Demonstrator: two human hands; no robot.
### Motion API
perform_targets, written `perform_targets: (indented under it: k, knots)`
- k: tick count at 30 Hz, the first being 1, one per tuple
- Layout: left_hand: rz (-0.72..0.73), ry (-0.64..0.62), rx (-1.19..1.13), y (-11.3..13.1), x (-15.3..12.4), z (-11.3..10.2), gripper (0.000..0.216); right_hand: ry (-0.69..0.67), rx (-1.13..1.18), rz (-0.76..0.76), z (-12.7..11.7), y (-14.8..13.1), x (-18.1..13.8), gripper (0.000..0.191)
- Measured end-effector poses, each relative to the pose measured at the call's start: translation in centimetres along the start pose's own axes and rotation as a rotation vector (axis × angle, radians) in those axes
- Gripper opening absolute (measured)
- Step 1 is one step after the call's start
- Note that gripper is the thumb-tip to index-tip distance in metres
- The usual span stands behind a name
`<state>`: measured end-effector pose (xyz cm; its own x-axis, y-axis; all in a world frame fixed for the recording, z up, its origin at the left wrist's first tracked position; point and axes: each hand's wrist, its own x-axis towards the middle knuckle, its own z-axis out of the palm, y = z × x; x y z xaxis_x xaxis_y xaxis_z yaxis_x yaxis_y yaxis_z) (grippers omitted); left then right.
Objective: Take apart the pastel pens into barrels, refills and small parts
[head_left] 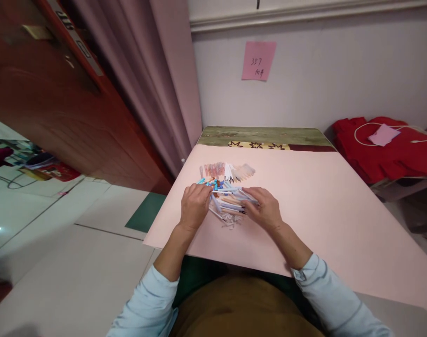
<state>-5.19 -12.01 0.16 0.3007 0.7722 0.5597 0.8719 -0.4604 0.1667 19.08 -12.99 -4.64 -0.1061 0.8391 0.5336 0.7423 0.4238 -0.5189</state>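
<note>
My left hand (pixel 195 203) is closed, thumb and fingertips pinching the left end of a slim, pale pen (pixel 227 191). At its other end my right hand (pixel 264 208) has its fingers bent round it, thumb lower down by the pile. Below lies a loose heap of pen barrels (pixel 230 204), white, light blue and tan, some with dark tips. Small blue and brown caps (pixel 216 184) sit just behind my left fingertips. Little clear pieces (pixel 230 220) are scattered on the near side of the heap. Exact details of the small parts are blurred.
Beyond the caps, reddish clear tubes (pixel 214 169), white sticks (pixel 229 172) and clear tubes (pixel 244 171) lie in rows. Pink paper (pixel 322 220) covers the table. Red cloth with a cable (pixel 381 145) is at right; a curtain (pixel 164 84) and wooden door (pixel 76 117) stand left.
</note>
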Motion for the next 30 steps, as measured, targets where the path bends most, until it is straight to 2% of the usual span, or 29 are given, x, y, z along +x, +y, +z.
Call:
perform_targets:
  k: [3,7,11,13,15,17,21,25,30]
  knots:
    - [0.022,0.001,-0.004,1.0,0.3,-0.3,0.021,-0.048,-0.022,-0.066,1.3,-0.6,0.7,0.035]
    - [0.040,-0.003,0.028,0.9,0.7,-1.2,0.023,-0.083,-0.020,-0.039,2.4,-0.8,1.1,0.020]
    - [-0.036,0.054,0.034,-0.6,-0.3,-2.2,0.019,0.104,0.174,0.117,1.8,-0.3,1.5,0.028]
    - [-0.096,0.038,-0.022,-1.6,-1.4,-2.1,0.017,0.165,0.291,0.228,1.1,0.2,1.8,0.035]
    - [-0.134,-0.027,-0.117,-2.6,-2.6,-1.7,0.016,0.132,0.323,0.314,0.5,0.8,2.1,0.039]
    - [-0.152,-0.104,-0.224,-3.4,-3.6,-1.2,0.015,0.042,0.267,0.357,0.2,1.1,2.4,0.037]
    - [-0.126,-0.216,-0.379,-4.5,-4.4,-0.1,0.015,-0.084,0.147,0.330,0.4,0.8,2.4,0.023]
    - [-0.088,-0.209,-0.383,-4.5,-4.1,0.9,0.018,-0.059,0.159,0.318,0.4,0.2,1.9,0.026]
    - [-0.184,-0.169,-0.388,-3.9,-4.7,1.1,0.024,-0.074,0.124,0.296,-1.1,-0.1,0.2,0.021]
